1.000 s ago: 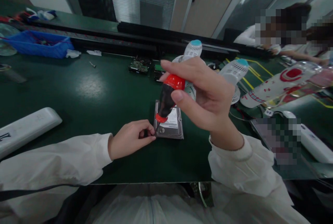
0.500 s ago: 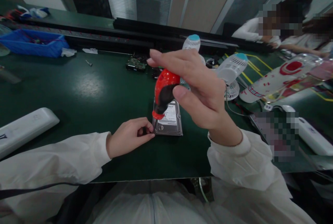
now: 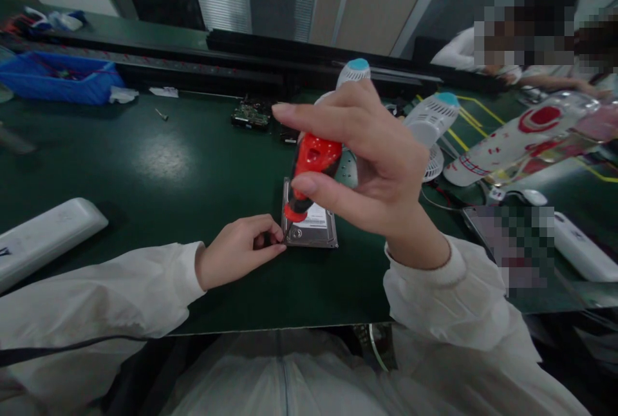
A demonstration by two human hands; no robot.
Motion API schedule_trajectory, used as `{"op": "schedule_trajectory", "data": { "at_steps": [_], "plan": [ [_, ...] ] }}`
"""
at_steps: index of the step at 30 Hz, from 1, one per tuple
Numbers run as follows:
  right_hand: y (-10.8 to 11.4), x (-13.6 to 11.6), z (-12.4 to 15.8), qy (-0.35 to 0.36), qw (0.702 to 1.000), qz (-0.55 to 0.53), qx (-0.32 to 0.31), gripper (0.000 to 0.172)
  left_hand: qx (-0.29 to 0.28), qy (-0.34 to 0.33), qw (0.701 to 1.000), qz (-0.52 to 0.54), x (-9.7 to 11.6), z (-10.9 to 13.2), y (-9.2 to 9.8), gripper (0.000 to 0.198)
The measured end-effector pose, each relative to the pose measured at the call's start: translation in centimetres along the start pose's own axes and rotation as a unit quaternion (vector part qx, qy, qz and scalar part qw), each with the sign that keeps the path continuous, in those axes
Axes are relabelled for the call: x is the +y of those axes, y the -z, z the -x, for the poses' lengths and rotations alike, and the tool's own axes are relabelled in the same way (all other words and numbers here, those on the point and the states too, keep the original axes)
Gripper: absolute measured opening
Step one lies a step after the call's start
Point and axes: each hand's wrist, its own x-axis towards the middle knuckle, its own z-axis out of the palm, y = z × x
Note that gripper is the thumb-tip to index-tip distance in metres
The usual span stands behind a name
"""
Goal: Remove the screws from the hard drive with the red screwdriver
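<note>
A silver hard disk drive (image 3: 316, 236) with a white label lies flat on the green table in front of me. My right hand (image 3: 381, 158) holds a red and black screwdriver (image 3: 316, 155) between thumb and fingers, its other fingers loosely bent. The screwdriver leans over the drive, its thin shaft pointing down to the near left corner. At that corner my left hand (image 3: 244, 248) pinches thumb and forefinger together beside the shaft's tip. What lies between those fingertips is too small to make out. Part of the drive is hidden behind the screwdriver and my right hand.
Circuit boards (image 3: 251, 113) lie beyond the drive. White fans (image 3: 427, 123) and a patterned bottle (image 3: 512, 139) occupy the right, near a flat device (image 3: 487, 229). A blue bin (image 3: 58, 78) sits at far left, a long white case (image 3: 53, 236) nearer. Other people sit at upper right.
My right hand has turned about the screwdriver handle, the thumb moving left across it. The handle has rotated and tilted slightly rightward. My left hand stays at the drive's corner.
</note>
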Motion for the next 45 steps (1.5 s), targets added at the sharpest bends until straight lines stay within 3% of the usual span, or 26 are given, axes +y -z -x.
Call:
{"op": "schedule_trajectory", "data": {
  "at_steps": [4,9,14,18,23,27,32,36,41,45],
  "plan": [
    [-0.19,-0.30,-0.03,0.002,0.999,-0.043,-0.026,0.039,-0.004,0.002,1.000,0.011,0.00,0.04,0.00,0.016],
    [-0.47,-0.19,-0.16,0.029,0.999,-0.028,0.026,0.032,0.000,0.005,1.000,0.004,0.09,0.05,0.04,0.016],
    [-0.33,0.01,-0.55,0.023,0.994,-0.097,-0.043,0.040,-0.005,0.009,1.000,0.009,0.12,0.07,0.09,0.017],
    [-0.37,0.20,-0.62,0.050,0.996,-0.066,0.027,0.031,0.001,0.004,1.000,0.011,0.00,0.08,0.04,0.016],
    [0.03,-0.27,-0.69,0.030,0.995,-0.070,-0.058,0.041,-0.009,0.007,1.000,0.014,0.03,0.03,0.05,0.017],
    [0.00,-0.53,-0.84,0.036,0.999,-0.019,0.009,0.031,-0.001,0.004,1.000,0.008,0.05,0.01,0.05,0.018],
    [-0.42,-0.27,-0.74,0.033,0.995,-0.096,-0.020,0.040,0.001,0.005,1.000,0.012,0.08,0.01,0.04,0.017],
    [-0.47,-0.10,-0.33,0.033,0.996,-0.057,0.059,0.029,-0.002,0.006,1.000,0.012,0.18,0.01,0.14,0.018],
    [-0.19,-0.31,-0.10,0.015,0.995,-0.100,-0.009,0.038,-0.002,0.009,1.000,0.015,0.13,0.02,0.12,0.018],
    [-0.42,-0.66,-0.16,0.019,0.996,-0.070,0.049,0.030,-0.001,0.004,1.000,0.012,-0.01,0.02,0.02,0.017]
  ]
}}
